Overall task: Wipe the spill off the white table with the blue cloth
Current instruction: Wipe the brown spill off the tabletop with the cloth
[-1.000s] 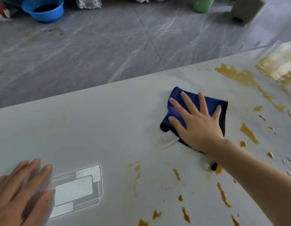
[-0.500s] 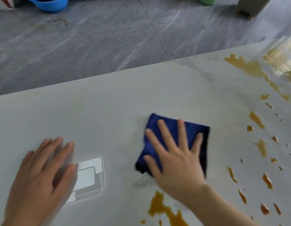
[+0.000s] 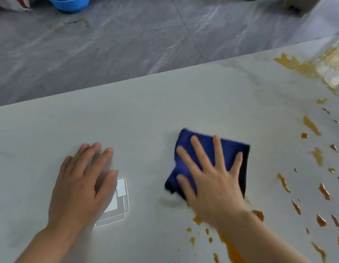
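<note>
On a glossy white table (image 3: 165, 114), a person's right hand (image 3: 212, 183) presses flat, fingers spread, on a folded blue cloth (image 3: 229, 149).

Amber spill (image 3: 231, 249) pools beneath the wrist and spatters rightward; the left hand (image 3: 83, 185) rests open-palmed nearby. Roughly square, the soft cloth shows no clear long axis. Beyond lie grey marbled floor tiles (image 3: 127, 44) and a blue basin (image 3: 70, 3).

I have one view only, from the camera on the person's head, so nothing overlaps with a second angle. It looks forward and steeply down onto the table (image 3: 146, 114), close enough that both forearms enter from the bottom edge and the left hand (image 3: 81, 185) and right hand (image 3: 212, 183) fill the lower half. The table's far edge runs slanted across the middle; beyond it I see grey floor (image 3: 127, 44). The wide lens bends the edges.
</note>
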